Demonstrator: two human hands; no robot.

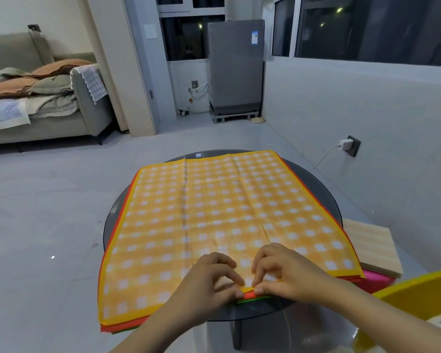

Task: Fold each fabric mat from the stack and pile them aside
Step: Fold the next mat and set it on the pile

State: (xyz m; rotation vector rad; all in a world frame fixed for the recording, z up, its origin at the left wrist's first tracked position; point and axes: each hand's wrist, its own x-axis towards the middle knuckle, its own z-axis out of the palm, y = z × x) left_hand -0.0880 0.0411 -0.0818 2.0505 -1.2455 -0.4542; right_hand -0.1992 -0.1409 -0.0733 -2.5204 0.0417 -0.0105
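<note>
Thin matt cloth on the top mat, yellow-and-white check, lightly creased along old fold lines, faintly shiny near the near edge. Beneath, more plain cloth in the stack, red, orange and green edges showing. Smooth dark glass for the round table, glossy and see-through at the rim. Pale wood board at the right edge, fine straight grain, matt. Polished grey floor tiles with small glints. Soft upholstery on the sofa; brushed grey metal on the appliance.
</note>
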